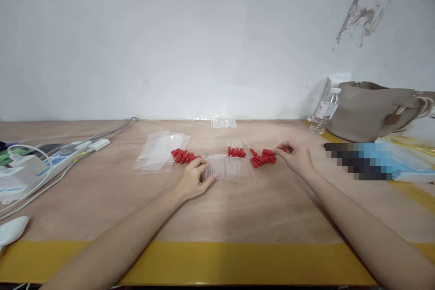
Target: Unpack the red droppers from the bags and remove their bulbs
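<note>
A row of clear glass dropper tubes (pixel 229 168) lies across the middle of the wooden table (pixel 238 208). My left hand (pixel 194 179) rests at the row's left end, fingers curled on the tubes. Red rubber bulbs lie in three small piles: one by my left hand (pixel 183 155), one behind the tubes (pixel 236 151), one at the right (pixel 263 158). My right hand (pixel 295 156) is at that right pile, with fingertips pinched on a red bulb. A stack of clear zip bags (pixel 161 152) lies left of the bulbs.
A power strip with plugs and white cables (pixel 64 156) runs along the left. A water bottle (pixel 324 112) and a beige bag (pixel 370 111) stand at the back right by the wall. One more small bag (pixel 223 123) lies at the table's far edge. Yellow tape (pixel 217 263) marks the near edge.
</note>
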The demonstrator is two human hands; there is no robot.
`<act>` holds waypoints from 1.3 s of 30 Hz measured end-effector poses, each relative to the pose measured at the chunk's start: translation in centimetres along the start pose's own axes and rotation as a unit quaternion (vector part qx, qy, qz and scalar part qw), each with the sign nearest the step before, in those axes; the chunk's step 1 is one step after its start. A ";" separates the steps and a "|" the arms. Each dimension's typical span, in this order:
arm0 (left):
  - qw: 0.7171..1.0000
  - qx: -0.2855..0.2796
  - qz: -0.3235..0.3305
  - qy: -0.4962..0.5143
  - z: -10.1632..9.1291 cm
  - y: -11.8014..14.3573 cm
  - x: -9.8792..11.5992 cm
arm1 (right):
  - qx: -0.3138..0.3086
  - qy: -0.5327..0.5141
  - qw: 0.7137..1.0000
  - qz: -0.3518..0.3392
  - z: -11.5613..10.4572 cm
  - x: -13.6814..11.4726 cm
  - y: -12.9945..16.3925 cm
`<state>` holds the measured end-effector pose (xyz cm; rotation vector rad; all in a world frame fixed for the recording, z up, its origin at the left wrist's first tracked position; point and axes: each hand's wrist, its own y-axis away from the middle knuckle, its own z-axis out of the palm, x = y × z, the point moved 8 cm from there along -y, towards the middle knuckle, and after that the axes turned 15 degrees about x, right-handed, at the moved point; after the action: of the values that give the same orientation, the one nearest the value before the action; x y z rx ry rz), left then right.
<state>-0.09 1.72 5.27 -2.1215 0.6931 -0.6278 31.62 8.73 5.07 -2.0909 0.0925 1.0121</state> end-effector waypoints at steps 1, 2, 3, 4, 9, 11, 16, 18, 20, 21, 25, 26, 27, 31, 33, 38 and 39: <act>1.000 0.004 0.001 0.002 -0.1 0.0 0.1 | -0.016 -0.013 1.000 -0.002 0.5 -0.1 0.2; 1.000 0.008 0.002 0.004 -0.2 0.0 0.1 | -0.032 -0.027 0.999 -0.005 0.9 -0.3 0.5; 1.000 0.014 0.001 0.005 -0.3 0.0 0.0 | -0.044 -0.038 0.998 -0.012 1.2 -0.5 0.7; 1.000 0.018 0.000 0.007 -0.4 0.0 -0.1 | -0.051 -0.045 0.997 -0.023 1.5 -0.7 0.9; 0.999 0.031 0.005 0.003 -0.3 0.0 -0.4 | -0.044 -0.015 0.989 -0.143 1.7 -2.8 1.8; 0.999 0.031 0.008 -0.002 -0.3 0.1 -0.5 | -0.047 0.007 0.982 -0.184 1.8 -3.5 2.1; 1.000 0.020 0.009 -0.017 -0.4 -0.1 -0.4 | -0.052 0.059 0.974 -0.212 2.0 -3.6 2.1; 1.000 0.017 0.009 -0.019 -0.4 -0.1 -0.3 | -0.020 0.061 0.979 -0.193 1.4 -3.3 1.6; 1.000 0.018 0.011 -0.018 -0.4 -0.1 -0.3 | 0.001 0.071 0.984 -0.166 1.0 -3.3 0.9; 1.000 0.018 0.012 -0.017 -0.4 -0.1 -0.2 | -0.003 0.084 0.984 -0.156 1.1 -3.4 0.6; 1.000 0.008 0.017 -0.019 -0.2 -0.1 -0.1 | -0.122 0.219 0.961 -0.113 4.0 -4.0 -0.5; 1.000 0.007 0.019 -0.022 -0.2 -0.2 0.0 | -0.159 0.258 0.948 -0.093 5.0 -4.0 -0.7; 0.999 0.006 0.021 -0.026 -0.3 -0.2 0.0 | -0.184 0.281 0.939 -0.077 6.0 -4.1 -0.8; 0.999 0.006 0.029 -0.045 -0.6 -0.3 0.2 | -0.232 0.332 0.914 -0.020 9.6 -4.0 -1.2; 0.998 0.006 0.029 -0.049 -0.7 -0.4 0.2 | -0.251 0.346 0.904 0.007 11.0 -3.5 -1.3; 0.998 0.009 0.035 -0.055 -0.8 -0.5 0.4 | -0.259 0.338 0.905 0.010 11.9 -4.3 -1.7; 0.998 0.011 0.037 -0.057 -0.9 -0.5 0.4 | -0.245 0.328 0.913 -0.005 11.6 -5.1 -1.8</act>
<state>-0.19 1.24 6.26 -2.0841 0.6955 -0.4677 21.53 16.63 5.45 -2.8197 0.1775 0.2912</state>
